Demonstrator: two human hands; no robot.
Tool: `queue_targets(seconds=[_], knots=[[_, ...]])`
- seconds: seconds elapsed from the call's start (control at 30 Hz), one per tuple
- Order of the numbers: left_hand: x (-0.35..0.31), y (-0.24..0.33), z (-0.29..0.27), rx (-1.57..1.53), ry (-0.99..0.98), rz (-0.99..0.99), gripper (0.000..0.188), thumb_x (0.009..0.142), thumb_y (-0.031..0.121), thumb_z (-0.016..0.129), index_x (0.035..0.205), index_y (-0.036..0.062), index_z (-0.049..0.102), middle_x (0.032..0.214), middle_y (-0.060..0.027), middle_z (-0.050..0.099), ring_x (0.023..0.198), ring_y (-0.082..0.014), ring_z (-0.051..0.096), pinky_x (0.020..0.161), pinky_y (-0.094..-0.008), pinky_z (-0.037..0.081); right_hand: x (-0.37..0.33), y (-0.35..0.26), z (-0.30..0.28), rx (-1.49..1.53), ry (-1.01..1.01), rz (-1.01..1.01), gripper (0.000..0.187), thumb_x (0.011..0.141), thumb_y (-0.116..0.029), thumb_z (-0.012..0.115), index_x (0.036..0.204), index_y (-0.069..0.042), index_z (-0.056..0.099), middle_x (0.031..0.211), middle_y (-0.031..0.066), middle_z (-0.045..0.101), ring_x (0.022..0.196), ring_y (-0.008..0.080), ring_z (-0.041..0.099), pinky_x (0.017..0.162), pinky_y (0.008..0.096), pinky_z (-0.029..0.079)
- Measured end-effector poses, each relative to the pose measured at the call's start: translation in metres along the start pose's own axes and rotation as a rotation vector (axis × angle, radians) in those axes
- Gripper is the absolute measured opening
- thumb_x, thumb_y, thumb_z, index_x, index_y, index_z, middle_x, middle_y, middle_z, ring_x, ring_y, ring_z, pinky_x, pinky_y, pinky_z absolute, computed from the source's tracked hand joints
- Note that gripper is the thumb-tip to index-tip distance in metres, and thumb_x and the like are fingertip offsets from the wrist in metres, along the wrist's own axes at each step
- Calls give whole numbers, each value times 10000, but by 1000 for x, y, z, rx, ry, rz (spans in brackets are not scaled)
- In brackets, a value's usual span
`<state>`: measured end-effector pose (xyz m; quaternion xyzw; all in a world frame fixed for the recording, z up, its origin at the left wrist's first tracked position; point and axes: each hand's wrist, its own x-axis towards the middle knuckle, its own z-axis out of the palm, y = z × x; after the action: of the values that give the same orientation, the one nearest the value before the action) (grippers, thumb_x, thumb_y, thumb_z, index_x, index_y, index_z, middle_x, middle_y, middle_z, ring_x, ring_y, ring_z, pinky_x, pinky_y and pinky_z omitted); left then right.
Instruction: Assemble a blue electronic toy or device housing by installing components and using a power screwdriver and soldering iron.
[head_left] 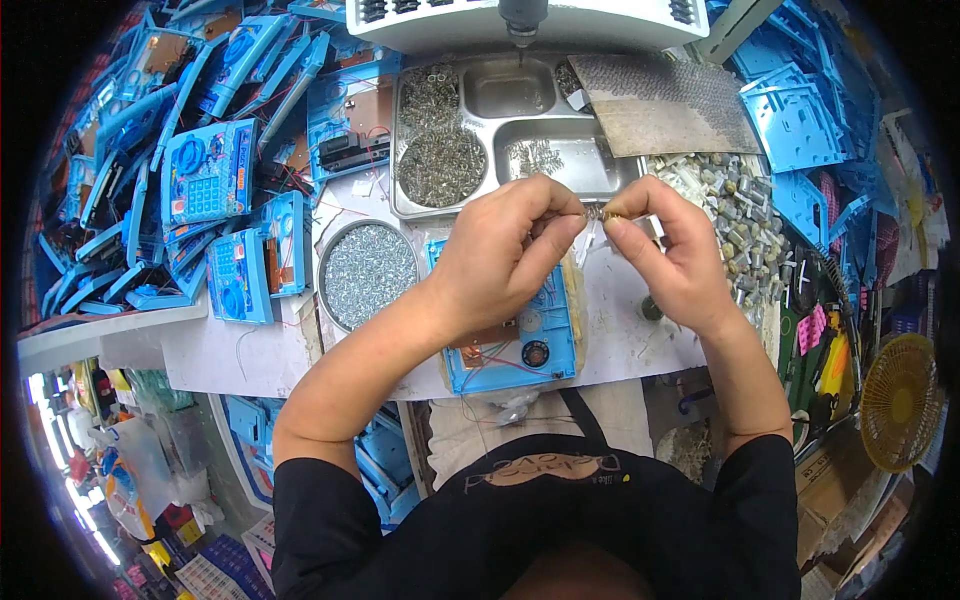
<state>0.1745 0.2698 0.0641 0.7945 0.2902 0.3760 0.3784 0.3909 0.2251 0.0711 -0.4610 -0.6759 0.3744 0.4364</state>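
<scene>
My left hand [505, 250] and my right hand [682, 262] meet above the work table, each with thumb and forefinger closed in a pinch. Between the fingertips is a small metal spring [596, 212], partly covered by them. Under my left hand and wrist lies an open blue plastic casing [500, 378] with thin red wires, a brown circuit board and a round black part. Just beyond my hands stands a metal compartment tray [490, 130] holding heaps of small wire springs [440, 165].
A round tin of small silvery screws [367, 275] stands left of the casing. Piled blue toy casings [210, 175] fill the left side. On the right are loose metallic blocks [735, 215], a perforated plate [670, 100] and more blue shells [795, 125]. A white machine [560, 25] borders the back.
</scene>
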Motion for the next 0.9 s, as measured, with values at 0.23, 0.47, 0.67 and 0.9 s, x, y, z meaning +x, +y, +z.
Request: queue_targets(seconds=[0.23,0.47,0.67,0.9], knots=[[1,1,4,-785,-119,-692,483,1108,356,455,706,90,468,626,21,449,530,-66,409,494,-225,341,5,2,6,-491,71,-454,156,846,-25,737,962,-14,633,819,130,630,726,301,637,621,365,493],[1,10,-3,-663,-63,-576,403,1079,337,545,798,51,581,664,-5,554,538,-61,481,508,-190,366,-1,1,3,-104,-27,-112,129,906,-58,706,994,-2,631,823,87,621,738,186,627,638,288,500],[-14,1,1,-449,37,-325,176,1013,162,651,1010,-14,644,848,-27,663,768,-49,579,680,-227,469,-1,2,1,156,-75,118,109,930,-82,694,985,-5,640,858,70,640,781,135,630,658,259,511],[-5,-12,4,-224,64,-415,418,1043,263,605,715,4,583,578,-24,530,571,-75,520,534,-287,425,5,6,5,-470,3,-357,142,871,-92,722,961,-17,641,840,120,655,733,272,660,642,373,529]])
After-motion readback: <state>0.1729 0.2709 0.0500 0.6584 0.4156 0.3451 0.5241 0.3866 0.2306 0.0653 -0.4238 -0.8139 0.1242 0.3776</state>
